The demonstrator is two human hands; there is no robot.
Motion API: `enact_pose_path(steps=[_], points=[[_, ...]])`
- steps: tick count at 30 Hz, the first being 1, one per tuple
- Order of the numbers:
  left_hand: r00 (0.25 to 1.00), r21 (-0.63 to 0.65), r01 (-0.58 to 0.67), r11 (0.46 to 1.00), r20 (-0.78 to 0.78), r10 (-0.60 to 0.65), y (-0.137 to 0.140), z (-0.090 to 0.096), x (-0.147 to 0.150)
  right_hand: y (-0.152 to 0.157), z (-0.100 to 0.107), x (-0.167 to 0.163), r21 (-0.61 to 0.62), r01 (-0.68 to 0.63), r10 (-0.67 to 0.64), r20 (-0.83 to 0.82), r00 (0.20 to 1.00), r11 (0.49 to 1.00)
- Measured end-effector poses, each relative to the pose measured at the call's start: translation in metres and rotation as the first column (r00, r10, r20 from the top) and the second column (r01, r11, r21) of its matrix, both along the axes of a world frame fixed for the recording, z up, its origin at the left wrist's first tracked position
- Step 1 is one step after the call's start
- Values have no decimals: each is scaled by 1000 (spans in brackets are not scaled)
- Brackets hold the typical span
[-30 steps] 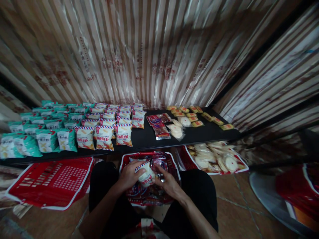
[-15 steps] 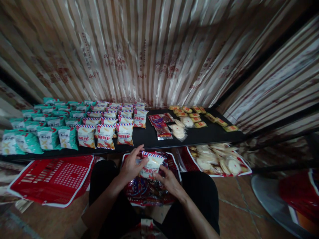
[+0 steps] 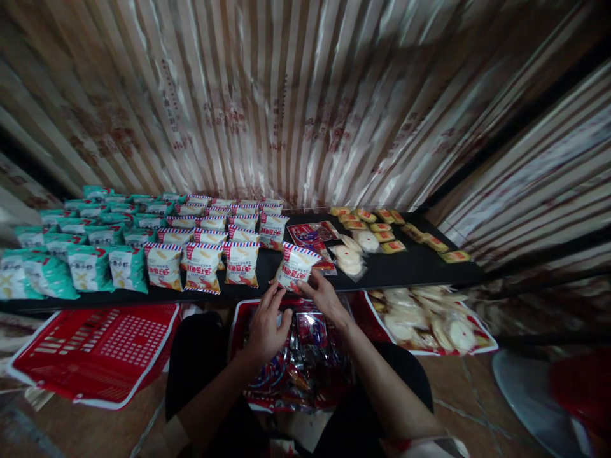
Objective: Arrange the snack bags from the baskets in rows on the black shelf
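A white, red and blue snack bag (image 3: 296, 267) stands slightly tilted over the front edge of the black shelf (image 3: 267, 270). My right hand (image 3: 327, 299) grips its lower right corner between thumb and fingers. At the lower left of the bag, the fingertips of my left hand (image 3: 270, 327) reach its bottom edge, the thumb spread away from the fingers. Matching snack bags (image 3: 241, 262) stand in rows to the left. Below my hands is a red basket (image 3: 238, 312) with shiny dark-red packets (image 3: 312, 331) in it.
Teal snack bags (image 3: 88, 267) fill the shelf's left end. Red packets (image 3: 312, 232), white round packs (image 3: 348, 259) and small yellow packets (image 3: 384, 235) lie toward the right. Below are a tilted red basket (image 3: 143, 343) and another basket (image 3: 487, 340) of white packs. A striped curtain (image 3: 267, 127) hangs behind.
The snack bag has moved from above the basket up and forward to the shelf edge, turning more upright. My left thumb has come away from it, and packets in the basket are more exposed.
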State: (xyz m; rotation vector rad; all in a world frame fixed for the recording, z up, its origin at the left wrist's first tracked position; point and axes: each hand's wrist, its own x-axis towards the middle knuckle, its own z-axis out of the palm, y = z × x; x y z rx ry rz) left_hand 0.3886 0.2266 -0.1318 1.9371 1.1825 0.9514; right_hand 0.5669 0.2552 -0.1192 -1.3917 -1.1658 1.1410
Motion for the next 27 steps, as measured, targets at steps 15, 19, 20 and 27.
enact_pose_path(steps=[15, 19, 20, 27], points=[[984, -17, -168, 986, -70, 166, 59, -30, 17, 93, -27, -11, 18, -112, 108, 152, 982, 994], [982, 6, -177, 984, -64, 177, 63, -35, 18, 98, -29, -14, 45, -102, 95, 136, 986, 994], [981, 11, -182, 983, -63, 182, 63, -35, 18, 99, -30, -14, 52, -87, 78, 152, 985, 995], [981, 9, -186, 983, -63, 186, 68, -39, 22, 105, -43, -20, 140, -21, -9, 207, 978, 990]])
